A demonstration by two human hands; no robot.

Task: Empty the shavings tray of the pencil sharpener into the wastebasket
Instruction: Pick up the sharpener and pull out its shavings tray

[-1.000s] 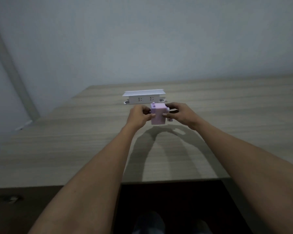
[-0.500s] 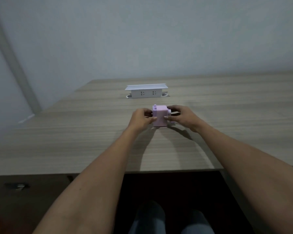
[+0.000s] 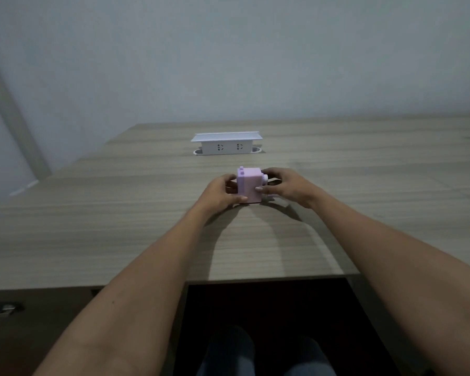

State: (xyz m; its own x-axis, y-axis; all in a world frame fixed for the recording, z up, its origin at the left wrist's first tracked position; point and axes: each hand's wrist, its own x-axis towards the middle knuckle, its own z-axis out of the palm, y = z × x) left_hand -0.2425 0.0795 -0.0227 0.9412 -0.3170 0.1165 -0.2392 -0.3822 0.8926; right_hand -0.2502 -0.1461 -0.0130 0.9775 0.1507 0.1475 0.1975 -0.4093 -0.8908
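A small pink box-shaped pencil sharpener (image 3: 250, 184) stands upright on the wooden desk (image 3: 120, 213), in the middle of the view. My left hand (image 3: 219, 193) grips its left side, thumb across the lower front. On the right side, my right hand (image 3: 285, 185) holds it with the thumb on the front face and fingers by the crank. The shavings tray cannot be told apart from the body. No wastebasket is in view.
A white pop-up socket box (image 3: 226, 143) stands on the desk behind the sharpener. The desk's front edge lies close to me, with a dark knee space below it. A drawer handle (image 3: 7, 308) shows at the lower left. A grey wall rises behind.
The sharpener went from held tilted above the desk to standing on it. Both hands kept their grip and came down with it. My view tilted slightly.
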